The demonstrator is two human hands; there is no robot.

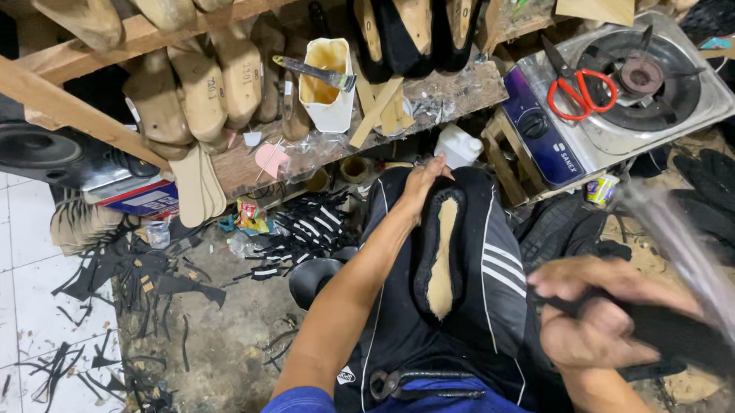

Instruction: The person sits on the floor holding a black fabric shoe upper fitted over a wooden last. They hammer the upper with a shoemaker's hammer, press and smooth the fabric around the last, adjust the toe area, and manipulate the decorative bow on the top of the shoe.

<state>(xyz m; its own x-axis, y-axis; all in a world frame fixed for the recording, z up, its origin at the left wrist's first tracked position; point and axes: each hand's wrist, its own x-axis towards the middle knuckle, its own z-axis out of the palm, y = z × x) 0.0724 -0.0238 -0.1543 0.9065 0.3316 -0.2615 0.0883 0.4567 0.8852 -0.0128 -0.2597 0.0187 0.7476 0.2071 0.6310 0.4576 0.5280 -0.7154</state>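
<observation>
A black shoe upper on a last (441, 257), sole side up, is steadied on the lap; its toe end is gripped by the left hand (423, 183). The right hand (591, 321) is closed around a dark strip (679, 337), partly blurred. Pliers (408, 384) lie at the lap's near edge. Risk: the shoe could roll off, being held at 1 end only.

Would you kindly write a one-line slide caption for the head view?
Left hand steadies a black shoe upper on a last across the lap; right hand grips dark material.
</observation>
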